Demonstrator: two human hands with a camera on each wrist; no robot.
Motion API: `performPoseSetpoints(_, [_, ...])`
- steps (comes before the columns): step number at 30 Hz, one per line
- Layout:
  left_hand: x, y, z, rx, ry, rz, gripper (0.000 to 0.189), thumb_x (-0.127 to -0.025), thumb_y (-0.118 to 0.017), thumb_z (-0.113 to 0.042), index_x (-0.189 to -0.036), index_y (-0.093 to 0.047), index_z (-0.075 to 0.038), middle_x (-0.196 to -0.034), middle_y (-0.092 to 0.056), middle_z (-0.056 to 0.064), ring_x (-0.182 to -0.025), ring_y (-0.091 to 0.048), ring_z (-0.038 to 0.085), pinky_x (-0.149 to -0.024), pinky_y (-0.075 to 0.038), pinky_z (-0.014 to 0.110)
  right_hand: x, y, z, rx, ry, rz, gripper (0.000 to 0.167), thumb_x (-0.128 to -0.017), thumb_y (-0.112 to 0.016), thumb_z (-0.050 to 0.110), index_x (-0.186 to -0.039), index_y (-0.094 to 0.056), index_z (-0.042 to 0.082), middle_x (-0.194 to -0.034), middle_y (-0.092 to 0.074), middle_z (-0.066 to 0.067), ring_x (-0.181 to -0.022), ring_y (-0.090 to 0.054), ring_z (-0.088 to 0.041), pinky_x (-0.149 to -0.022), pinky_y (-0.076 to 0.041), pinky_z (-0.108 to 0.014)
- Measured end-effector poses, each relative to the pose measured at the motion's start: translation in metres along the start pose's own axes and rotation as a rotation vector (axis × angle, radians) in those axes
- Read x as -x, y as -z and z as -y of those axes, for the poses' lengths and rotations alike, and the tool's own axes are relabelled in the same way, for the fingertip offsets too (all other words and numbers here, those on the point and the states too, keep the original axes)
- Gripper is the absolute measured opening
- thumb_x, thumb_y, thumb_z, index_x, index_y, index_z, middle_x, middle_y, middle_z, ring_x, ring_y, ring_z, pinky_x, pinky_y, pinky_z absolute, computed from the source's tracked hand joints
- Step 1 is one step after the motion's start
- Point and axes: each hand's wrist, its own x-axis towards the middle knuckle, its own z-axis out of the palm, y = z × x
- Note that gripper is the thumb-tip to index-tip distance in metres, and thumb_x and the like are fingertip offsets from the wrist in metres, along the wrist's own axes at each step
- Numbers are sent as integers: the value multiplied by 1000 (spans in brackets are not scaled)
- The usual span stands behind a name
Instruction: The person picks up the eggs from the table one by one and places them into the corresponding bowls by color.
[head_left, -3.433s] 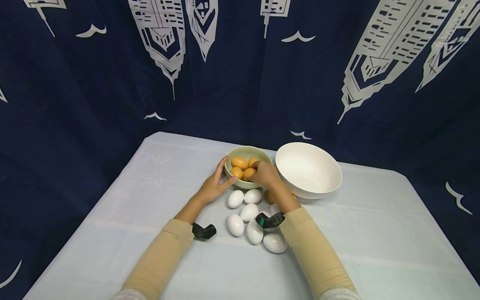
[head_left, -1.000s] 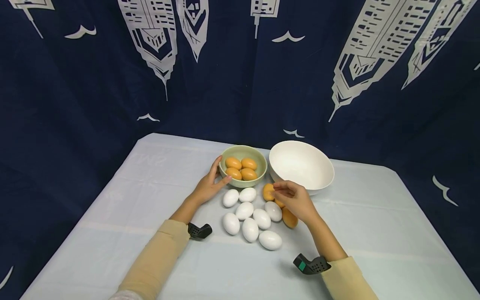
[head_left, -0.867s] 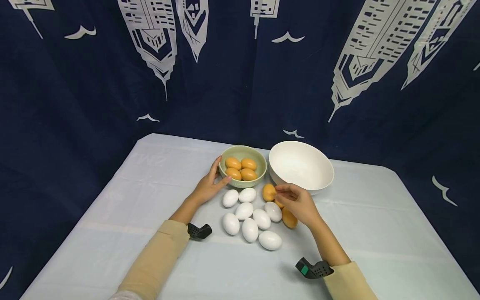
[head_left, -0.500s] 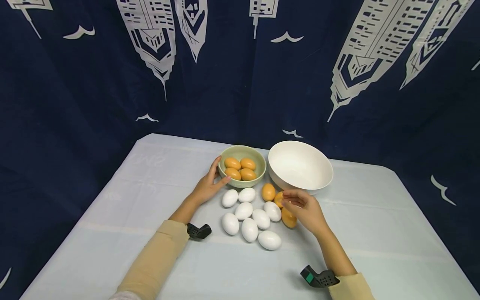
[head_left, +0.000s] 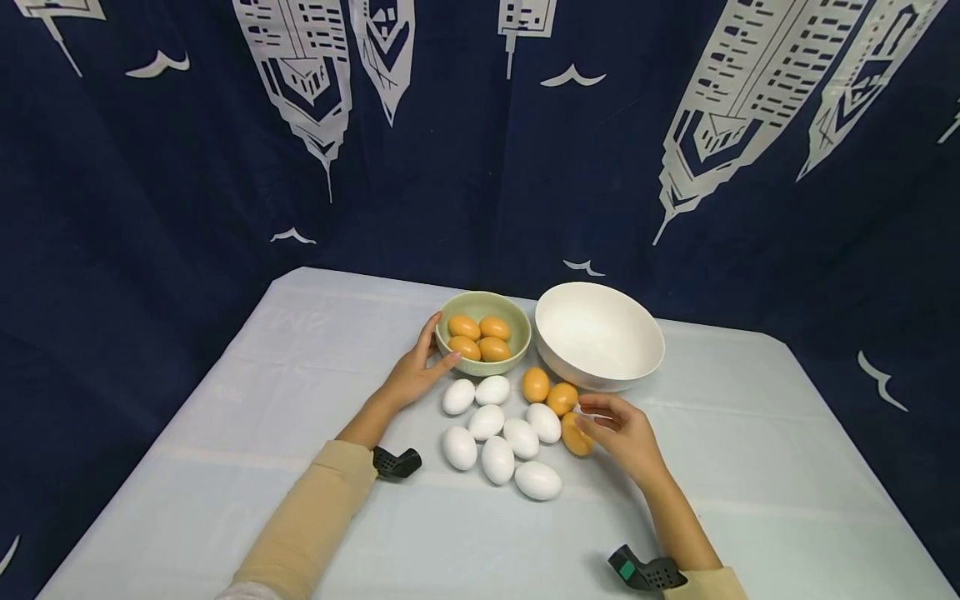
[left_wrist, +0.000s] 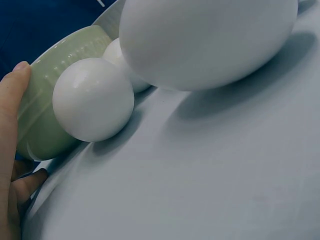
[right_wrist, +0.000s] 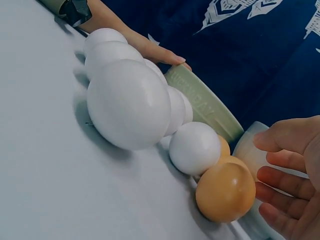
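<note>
In the head view, my left hand [head_left: 415,372] holds the left side of a small green bowl [head_left: 517,360], thumb at the front and fingers round the left. Inside lie several orange eggs [head_left: 465,348]. In the left wrist view, fingers [left_wrist: 30,186] bend beneath the bowl's side. My right hand [head_left: 624,435], fingers loosely bent and holding nothing, hovers just right of an orange egg [head_left: 576,435]. Two more orange eggs, a middle one [head_left: 562,399] and a far one [head_left: 536,385], line up behind it. Several white eggs [head_left: 498,460] lie in front of the green bowl.
A large white bowl [head_left: 600,333] stands right of the green bowl, nothing visible in it. The white-covered table [head_left: 300,367] ends at a dark blue printed curtain [head_left: 465,183]. White eggs sit close together between the forearms.
My right hand has left the green bowl and drawn back toward the right and nearer me, passing over the loose orange eggs, which now show. My left hand stays on the bowl.
</note>
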Motion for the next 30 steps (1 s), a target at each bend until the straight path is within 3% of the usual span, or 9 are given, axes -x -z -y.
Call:
performPoseSetpoints(8, [0,0,1,4,9,0,81,-96,-59,-49,-157,-7,-34,-160,-22,7,-132,-45,32,-109,-28,55,3,-1,-12,-28,-22,3,42,-88,-74,14,-123,-61,-5,-122,-63,-18,-113,-58,-26,-90,-46,-19])
performPoseSetpoints(22, [0,0,0,-4,-4,-3,81,-96,-59,-46,-157,-8,-32,-159,-25,9,-132,-45,31,-110,-29,54,6,-8,-24,-24,-42,27,49,-84,-78,13,-127,-60,-4,-123,-61,-19,-105,-60,-18,-85,-48,-19])
performPoseSetpoints(30, [0,1,-1,-7,-2,-1,81,-96,-58,-47,-157,-7,-31,-160,-22,7,-133,-45,31,-110,-28,54,5,-10,-27,-10,-31,38,50,-84,-78,12,-128,-59,-2,-124,-60,-19,-108,-58,-23,-88,-48,-18])
